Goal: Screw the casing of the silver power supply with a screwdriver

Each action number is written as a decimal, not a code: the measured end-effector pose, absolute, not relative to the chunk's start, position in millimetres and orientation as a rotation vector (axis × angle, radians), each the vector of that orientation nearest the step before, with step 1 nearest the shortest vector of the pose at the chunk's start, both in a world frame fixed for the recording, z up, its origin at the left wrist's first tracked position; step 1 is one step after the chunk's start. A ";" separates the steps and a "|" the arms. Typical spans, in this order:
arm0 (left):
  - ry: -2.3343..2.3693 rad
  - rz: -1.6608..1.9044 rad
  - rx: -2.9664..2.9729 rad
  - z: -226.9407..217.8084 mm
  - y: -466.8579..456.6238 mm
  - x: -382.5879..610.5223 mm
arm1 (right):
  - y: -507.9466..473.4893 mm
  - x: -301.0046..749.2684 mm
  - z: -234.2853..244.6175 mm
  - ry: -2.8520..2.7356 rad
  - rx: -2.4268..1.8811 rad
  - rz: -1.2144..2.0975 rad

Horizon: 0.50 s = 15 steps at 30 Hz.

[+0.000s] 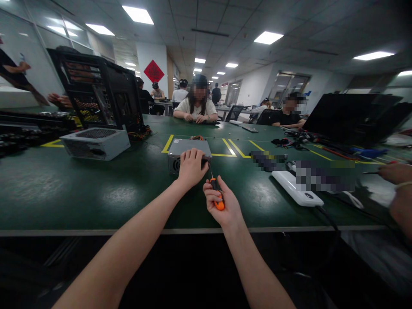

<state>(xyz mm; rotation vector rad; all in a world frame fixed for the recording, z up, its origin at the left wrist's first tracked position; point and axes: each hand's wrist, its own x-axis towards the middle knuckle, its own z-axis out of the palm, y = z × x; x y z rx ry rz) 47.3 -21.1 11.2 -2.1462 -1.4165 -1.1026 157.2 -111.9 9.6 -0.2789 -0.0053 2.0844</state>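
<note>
A grey power supply unit (186, 147) lies on the green table (80, 193) in front of me. My left hand (191, 167) rests on its near right corner, fingers curled over the top edge. My right hand (220, 205) is closed round an orange-handled screwdriver (218, 198). The thin shaft points up toward the unit's near right side.
A second power supply (95, 143) and an open black computer case (99, 92) stand at the left. A white power bank (296, 188) with a cable lies at the right, near another person's hand (394, 172). People sit across the table. Yellow tape lines (231, 148) mark the surface.
</note>
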 end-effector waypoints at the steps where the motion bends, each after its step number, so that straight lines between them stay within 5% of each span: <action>1: -1.418 -1.103 -2.145 11.3 -21.3 47.2 | -111.8 156.9 9.9 0.001 -0.276 2.086; 15: -1.422 -1.099 -2.149 12.0 -22.1 46.8 | -113.0 156.0 10.3 -0.001 -0.285 2.055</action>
